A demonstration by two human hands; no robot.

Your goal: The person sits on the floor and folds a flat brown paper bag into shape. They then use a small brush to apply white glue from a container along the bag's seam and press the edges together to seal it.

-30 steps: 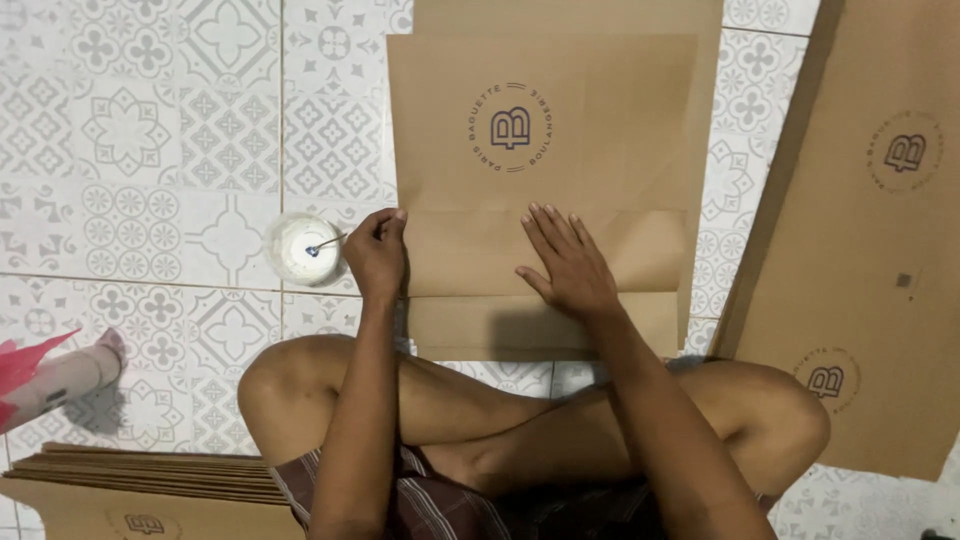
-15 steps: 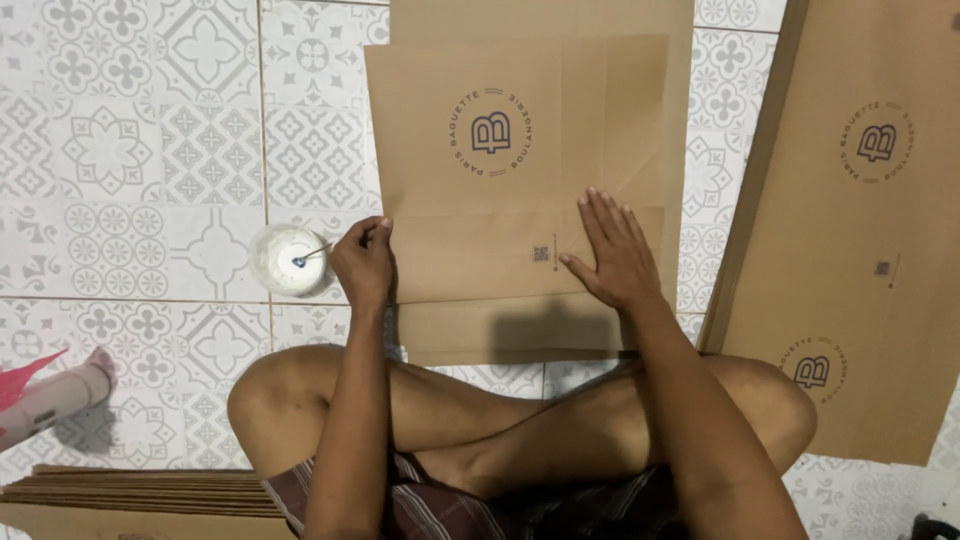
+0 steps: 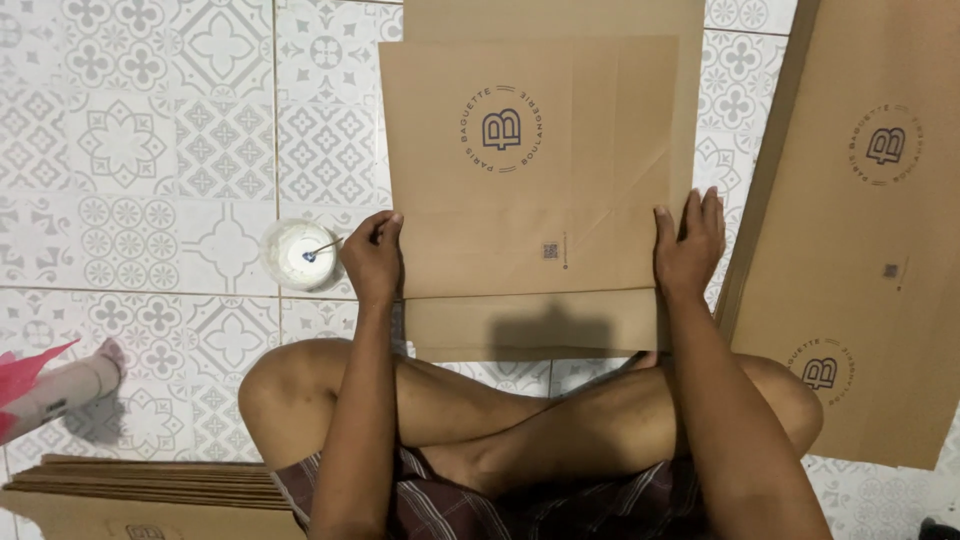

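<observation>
A flat brown paper bag (image 3: 530, 170) with a round dark logo lies on the patterned tile floor in front of my crossed legs, its bottom flap (image 3: 530, 322) folded toward me. My left hand (image 3: 373, 257) is closed in a fist on the bag's lower left corner. My right hand (image 3: 688, 245) lies flat with fingers together on the lower right edge. Neither hand holds a separate object.
A small round white cup of glue with a stick in it (image 3: 301, 254) stands left of the left hand. A stack of brown bags (image 3: 870, 230) lies to the right, another stack (image 3: 150, 480) at lower left, beside a pink-and-white object (image 3: 45, 385).
My right hand slid from the middle of the bag's lower fold out to the right edge. My left hand stayed at the left corner. The view shifted slightly.
</observation>
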